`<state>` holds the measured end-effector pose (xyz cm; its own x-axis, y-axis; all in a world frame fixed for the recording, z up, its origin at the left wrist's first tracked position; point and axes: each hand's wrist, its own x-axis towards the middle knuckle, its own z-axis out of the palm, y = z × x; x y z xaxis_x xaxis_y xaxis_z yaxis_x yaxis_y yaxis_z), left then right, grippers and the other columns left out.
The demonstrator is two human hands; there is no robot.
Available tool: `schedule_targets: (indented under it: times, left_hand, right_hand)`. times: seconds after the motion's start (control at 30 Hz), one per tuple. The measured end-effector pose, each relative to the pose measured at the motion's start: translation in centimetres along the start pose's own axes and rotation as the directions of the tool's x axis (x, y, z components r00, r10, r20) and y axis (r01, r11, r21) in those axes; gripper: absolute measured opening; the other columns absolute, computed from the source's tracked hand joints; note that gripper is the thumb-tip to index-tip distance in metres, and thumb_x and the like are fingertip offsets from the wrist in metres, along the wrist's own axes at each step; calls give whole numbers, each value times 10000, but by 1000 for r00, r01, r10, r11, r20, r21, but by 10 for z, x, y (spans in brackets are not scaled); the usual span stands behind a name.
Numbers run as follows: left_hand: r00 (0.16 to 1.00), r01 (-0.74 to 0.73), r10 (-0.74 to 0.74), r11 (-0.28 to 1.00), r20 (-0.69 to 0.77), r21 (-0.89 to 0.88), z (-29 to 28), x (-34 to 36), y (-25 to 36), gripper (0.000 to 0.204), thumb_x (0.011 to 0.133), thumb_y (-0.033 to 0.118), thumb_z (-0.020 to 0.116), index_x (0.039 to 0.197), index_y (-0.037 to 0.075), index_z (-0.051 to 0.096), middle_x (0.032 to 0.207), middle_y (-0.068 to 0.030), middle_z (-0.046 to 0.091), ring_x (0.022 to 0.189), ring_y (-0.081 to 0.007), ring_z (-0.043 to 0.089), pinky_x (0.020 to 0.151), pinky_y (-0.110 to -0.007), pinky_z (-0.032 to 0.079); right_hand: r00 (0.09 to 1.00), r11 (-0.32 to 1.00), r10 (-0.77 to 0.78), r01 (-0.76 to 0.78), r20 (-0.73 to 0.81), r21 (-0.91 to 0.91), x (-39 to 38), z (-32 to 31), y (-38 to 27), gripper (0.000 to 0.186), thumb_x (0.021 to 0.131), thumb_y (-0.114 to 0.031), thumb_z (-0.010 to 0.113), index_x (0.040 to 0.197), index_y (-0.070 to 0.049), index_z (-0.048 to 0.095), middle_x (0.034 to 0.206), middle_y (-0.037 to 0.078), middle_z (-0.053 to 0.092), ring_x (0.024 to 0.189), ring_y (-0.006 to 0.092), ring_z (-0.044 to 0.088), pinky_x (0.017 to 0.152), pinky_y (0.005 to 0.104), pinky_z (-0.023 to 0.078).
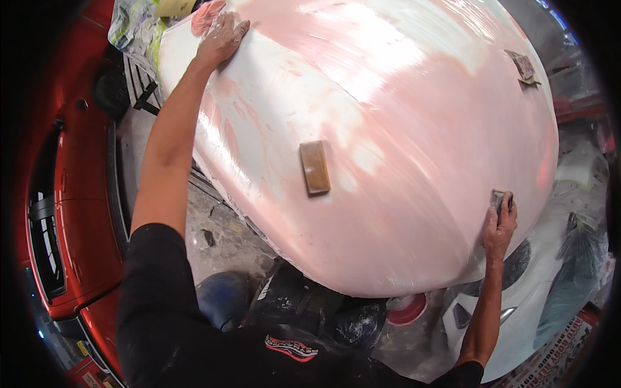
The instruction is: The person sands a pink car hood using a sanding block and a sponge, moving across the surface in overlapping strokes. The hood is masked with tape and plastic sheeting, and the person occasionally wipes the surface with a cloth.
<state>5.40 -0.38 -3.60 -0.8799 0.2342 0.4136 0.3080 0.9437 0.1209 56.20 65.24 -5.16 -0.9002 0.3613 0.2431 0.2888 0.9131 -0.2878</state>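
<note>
— Right hand (500,226) first. What's it doing?
— Grasping a small sanding pad (498,195); fingers bent over it, pad against the large curved panel (414,226). Wrist comes up from the near edge.
— And the left hand (223,40)?
— Well apart from the right, farther out, resting on the panel near its left edge. Pink cloth (207,16) lies just beyond its fingers. Whether it grips the cloth or only leans, cannot tell.
— Where's the work itself?
— Under both hands: panel spans everything between them. Surface patchy, pink over white, streaked and glossy in places.
— Loose items?
— Brown block (315,169) on the panel, between the hands, nearer me than the left one. Folded abrasive paper (522,68), as it looks, lies beyond the right hand, close to the panel's far right edge. Red bucket (407,309) below the panel, nearer me than the right hand and left of it.
— Which step, would you say?
— Smoothing, my judgement: rubbing down the pink coat with the right hand, left likely bracing or ready to wipe.
— Next move calls for?
— Pad kept flat to the curve, light even pressure, overlapping strokes. Care near the rim by the right hand; pressing hard there could cut through.
</note>
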Motion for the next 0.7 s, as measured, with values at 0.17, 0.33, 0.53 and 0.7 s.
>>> schedule_targets:
  times: [0.17,0.33,0.53,0.7]
  left_hand:
    - [967,64,-67,998,-244,-23,-34,-7,42,699,980,391,645,1530,25,419,1605,-234,388,1513,-409,306,1253,-495,227]
    - [963,211,-211,977,-165,-16,-52,21,23,661,950,443,665,1466,58,511,1586,-224,416,1517,-408,284,1243,-529,219]
    - [943,193,-241,957,-228,-215,-26,33,31,487,966,381,643,1328,59,603,1412,-261,556,1375,-441,451,1171,-547,325]
    - [887,101,-111,994,-447,-47,-12,46,12,405,991,350,618,1225,19,620,1230,-307,625,1171,-484,575,1032,-571,445]
  right_hand:
    - [930,937,-350,344,113,70,46,-12,-124,598,910,-127,647,1490,-37,529,1546,259,452,1401,437,432,1157,484,364]
    - [769,774,-627,596,123,212,134,37,-262,567,841,-85,702,1403,-67,623,1508,252,488,1296,435,505,1118,489,372]
    - [572,564,-820,812,-10,152,245,99,-422,466,903,-208,690,1359,-127,640,1366,199,587,1154,418,583,1029,487,420]
    - [610,608,-792,779,39,153,266,115,-459,532,915,-187,696,1438,-180,603,1471,173,525,1245,433,530,1100,468,404]
